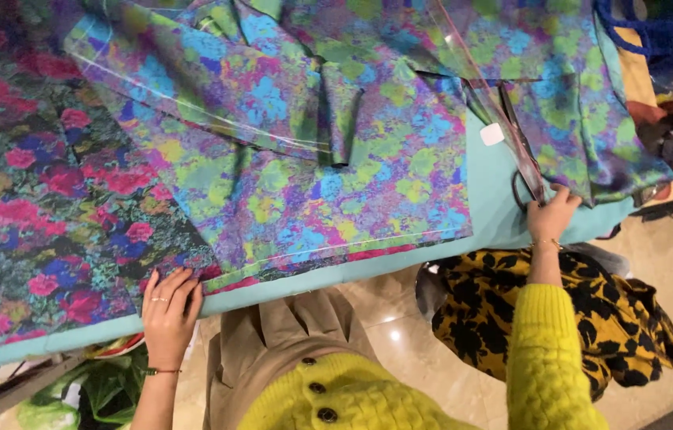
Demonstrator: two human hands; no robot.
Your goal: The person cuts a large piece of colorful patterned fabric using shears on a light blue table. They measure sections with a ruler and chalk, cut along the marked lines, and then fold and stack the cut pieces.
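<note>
Her left hand [167, 306] lies flat, fingers spread, on the cloth [304, 191] edge; her right hand [551, 213] grips scissors [523, 151] pointing away from it.

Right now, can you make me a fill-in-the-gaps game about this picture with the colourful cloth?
The left hand lies flat on the ____ fabric.
The right hand grips a pair of ____.
The table top is coloured ____.
The person's sweater is ____.

Missing words: floral; scissors; turquoise; yellow

Sheeny floral cloth [336, 183], knitted sleeve [547, 358] (chunky, matt)
</note>
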